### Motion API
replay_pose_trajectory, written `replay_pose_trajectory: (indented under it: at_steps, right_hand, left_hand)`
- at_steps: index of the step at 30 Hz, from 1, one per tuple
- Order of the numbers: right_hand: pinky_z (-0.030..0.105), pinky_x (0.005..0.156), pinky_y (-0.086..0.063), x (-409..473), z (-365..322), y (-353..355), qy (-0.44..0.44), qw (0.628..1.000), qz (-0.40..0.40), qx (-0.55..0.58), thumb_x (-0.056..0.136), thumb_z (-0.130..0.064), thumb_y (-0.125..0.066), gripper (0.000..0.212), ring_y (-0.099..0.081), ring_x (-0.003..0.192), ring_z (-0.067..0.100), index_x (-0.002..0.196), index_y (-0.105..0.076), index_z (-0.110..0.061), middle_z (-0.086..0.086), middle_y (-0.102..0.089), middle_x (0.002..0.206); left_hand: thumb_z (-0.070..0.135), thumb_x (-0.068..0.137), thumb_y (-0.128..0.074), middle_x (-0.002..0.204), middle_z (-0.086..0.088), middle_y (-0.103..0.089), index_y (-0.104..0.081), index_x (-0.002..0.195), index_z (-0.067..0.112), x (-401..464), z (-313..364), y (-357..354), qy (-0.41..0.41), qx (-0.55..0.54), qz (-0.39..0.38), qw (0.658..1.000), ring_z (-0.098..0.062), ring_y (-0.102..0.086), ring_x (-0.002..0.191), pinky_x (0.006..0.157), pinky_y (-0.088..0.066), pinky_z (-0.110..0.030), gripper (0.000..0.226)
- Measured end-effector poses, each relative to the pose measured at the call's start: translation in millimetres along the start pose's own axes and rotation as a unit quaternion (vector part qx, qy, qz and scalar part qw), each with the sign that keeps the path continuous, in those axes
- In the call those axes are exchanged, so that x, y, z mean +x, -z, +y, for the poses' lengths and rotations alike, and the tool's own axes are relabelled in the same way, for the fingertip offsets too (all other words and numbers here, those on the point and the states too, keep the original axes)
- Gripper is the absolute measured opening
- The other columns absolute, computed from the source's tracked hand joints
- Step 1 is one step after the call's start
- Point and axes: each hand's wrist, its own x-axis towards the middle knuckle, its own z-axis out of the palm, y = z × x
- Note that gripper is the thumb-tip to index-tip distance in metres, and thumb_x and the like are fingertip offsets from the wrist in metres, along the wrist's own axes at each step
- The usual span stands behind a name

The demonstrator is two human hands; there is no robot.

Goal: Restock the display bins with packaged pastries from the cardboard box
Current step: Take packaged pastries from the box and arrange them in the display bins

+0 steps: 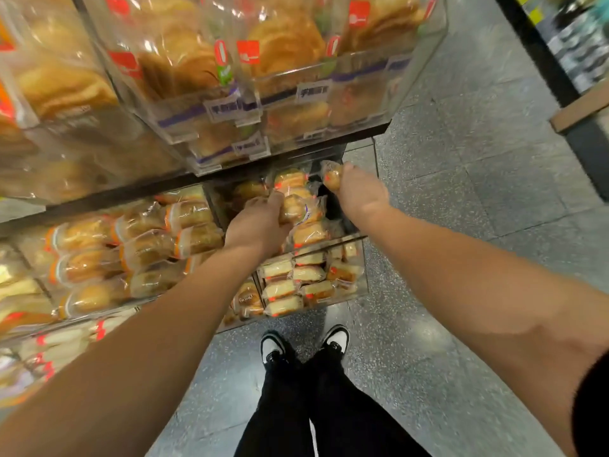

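Now left hand (260,222) grips clear-wrapped golden pastry (293,209) over display bin (329,240); right hand (357,189) at 2 o'clock pinches second pastry (331,176), orange-marked wrapper.

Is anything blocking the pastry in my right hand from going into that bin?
Nothing visible does. The right hand holds a wrapped pastry just above the open bin, where the left hand grips another packet.
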Motion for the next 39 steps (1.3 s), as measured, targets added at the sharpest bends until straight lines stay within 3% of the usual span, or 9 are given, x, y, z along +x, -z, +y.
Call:
replay_pose_trajectory:
  at_steps: [6, 10, 15, 19, 24, 29, 32, 35, 39]
  right_hand:
    - [0.041, 0.093, -0.048, 28.1, -12.2, -26.2, 0.001, 1.0, 0.015, -0.007, 0.097, -0.001, -0.048, 0.039, -0.057, 0.12, 0.035, 0.135, -0.04, -0.001, 0.019, -0.055, 0.132]
    - [0.044, 0.099, -0.044, 44.9, -18.3, -41.6, 0.017, 0.998, 0.038, -0.053, 0.095, 0.001, -0.046, 0.049, -0.046, 0.129, 0.035, 0.143, -0.036, -0.002, 0.02, -0.05, 0.139]
    - [0.048, 0.107, -0.035, 64.8, -18.3, -52.6, 0.066, 0.985, 0.073, -0.14, 0.095, -0.008, -0.051, 0.04, -0.037, 0.137, 0.039, 0.136, -0.051, -0.007, 0.02, -0.047, 0.144]
    - [0.047, 0.109, -0.036, 78.9, -22.8, -53.9, 0.096, 0.979, 0.024, -0.178, 0.092, -0.002, -0.056, 0.049, -0.041, 0.135, 0.037, 0.14, -0.051, -0.01, 0.016, -0.048, 0.145]
    - [0.047, 0.102, -0.044, 89.2, -24.6, -59.5, 0.104, 0.979, 0.022, -0.175, 0.088, 0.005, -0.06, 0.057, -0.052, 0.126, 0.039, 0.142, -0.048, -0.01, 0.018, -0.053, 0.138]
    - [0.045, 0.122, -0.019, 69.7, -15.9, -67.9, 0.116, 0.984, 0.09, -0.104, 0.087, 0.005, -0.058, 0.076, -0.029, 0.145, 0.036, 0.154, -0.027, -0.011, 0.018, -0.034, 0.156]
    - [0.044, 0.115, -0.034, 49.3, -7.4, -74.0, 0.081, 0.988, 0.124, -0.042, 0.086, 0.008, -0.055, 0.065, -0.035, 0.137, 0.038, 0.146, -0.036, -0.007, 0.021, -0.033, 0.151]
    - [0.044, 0.104, -0.045, 42.0, -4.6, -77.0, 0.019, 0.999, 0.033, -0.006, 0.092, 0.008, -0.046, 0.052, -0.047, 0.127, 0.038, 0.143, -0.038, -0.002, 0.022, -0.036, 0.146]
    - [0.047, 0.103, -0.047, 46.2, -3.8, -74.9, 0.037, 0.999, -0.024, 0.015, 0.092, 0.008, -0.045, 0.058, -0.049, 0.128, 0.038, 0.145, -0.04, -0.014, 0.016, -0.031, 0.153]
  left_hand:
    - [0.034, 0.095, -0.058, 0.12, -0.008, -0.065, -0.038, 0.144, 0.023, 16.2, -13.7, -20.1, -0.024, 0.013, 0.007, 1.0, -0.03, -0.062, 0.108, 0.083, -0.055, -0.044, 0.055]
    - [0.031, 0.096, -0.058, 0.123, -0.004, -0.064, -0.042, 0.142, 0.026, 22.6, -19.0, -27.4, -0.037, 0.007, 0.017, 0.999, -0.026, -0.061, 0.111, 0.079, -0.05, -0.036, 0.05]
    - [0.033, 0.096, -0.059, 0.137, -0.005, -0.057, -0.033, 0.15, 0.026, 25.2, -22.9, -28.7, -0.053, 0.007, 0.012, 0.999, -0.025, -0.057, 0.12, 0.085, -0.05, -0.039, 0.061]
    - [0.035, 0.095, -0.061, 0.136, -0.004, -0.058, -0.034, 0.149, 0.025, 29.3, -27.1, -29.0, -0.064, 0.0, 0.01, 0.998, -0.026, -0.057, 0.121, 0.091, -0.052, -0.043, 0.062]
    - [0.033, 0.094, -0.063, 0.139, -0.005, -0.056, -0.031, 0.151, 0.023, 33.7, -29.2, -32.0, -0.076, 0.004, 0.007, 0.997, -0.027, -0.054, 0.126, 0.098, -0.051, -0.045, 0.066]
    - [0.034, 0.092, -0.063, 0.133, -0.003, -0.059, -0.036, 0.146, 0.025, 38.3, -32.9, -30.0, -0.075, 0.001, -0.005, 0.997, -0.024, -0.063, 0.103, 0.084, -0.058, -0.044, 0.061]
    - [0.034, 0.092, -0.063, 0.133, -0.004, -0.058, -0.036, 0.145, 0.024, 38.0, -33.0, -28.2, -0.073, 0.0, -0.011, 0.997, -0.024, -0.062, 0.105, 0.085, -0.058, -0.043, 0.06]
    - [0.034, 0.092, -0.063, 0.132, -0.003, -0.059, -0.035, 0.146, 0.025, 38.1, -31.4, -27.9, -0.074, 0.006, -0.013, 0.997, -0.023, -0.06, 0.108, 0.086, -0.057, -0.042, 0.062]
    - [0.037, 0.092, -0.065, 0.127, -0.005, -0.061, -0.035, 0.148, 0.027, 38.2, -28.6, -26.2, -0.065, 0.017, -0.016, 0.998, -0.026, -0.061, 0.108, 0.09, -0.056, -0.045, 0.065]
